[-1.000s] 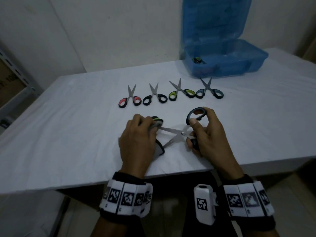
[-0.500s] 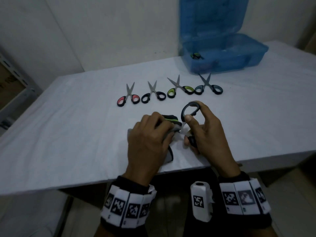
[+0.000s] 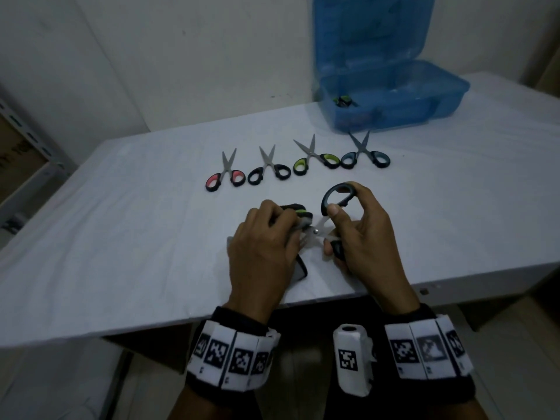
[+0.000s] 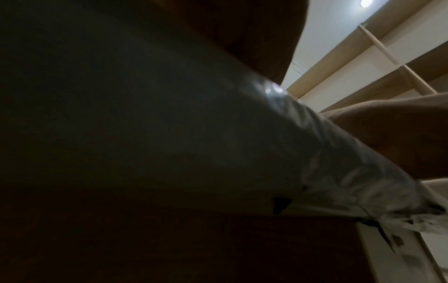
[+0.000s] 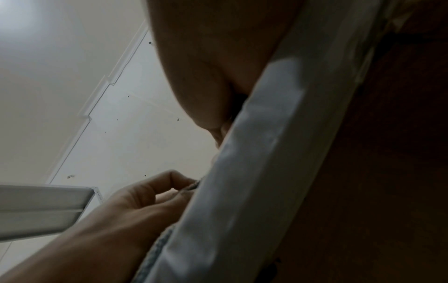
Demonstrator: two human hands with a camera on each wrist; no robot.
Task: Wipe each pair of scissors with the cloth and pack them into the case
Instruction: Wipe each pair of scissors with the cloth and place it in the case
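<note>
Black-handled scissors [image 3: 337, 196] are spread open above the table's front edge. My right hand [image 3: 348, 219] grips both handles, thumb and forefinger on the upper loop. My left hand [image 3: 288, 225] pinches a grey cloth [image 3: 300, 269] with a dark border around the blades, close to the pivot [image 3: 316, 232], so the blades are hidden. In the right wrist view my left hand [image 5: 155, 193] pinches the cloth's edge. The open blue case [image 3: 394, 100] stands at the back right with its lid [image 3: 372, 34] upright.
Beyond my hands, on the white table [image 3: 121, 237], lie red-handled scissors [image 3: 225, 178], black-handled scissors [image 3: 268, 173], green-handled scissors [image 3: 315, 158] and blue-grey scissors [image 3: 364, 154]. A small dark and green item [image 3: 342, 101] sits inside the case.
My left hand has slid the cloth along the blades towards the pivot, covering blades that were bare a second ago. My right hand keeps the handles spread.
</note>
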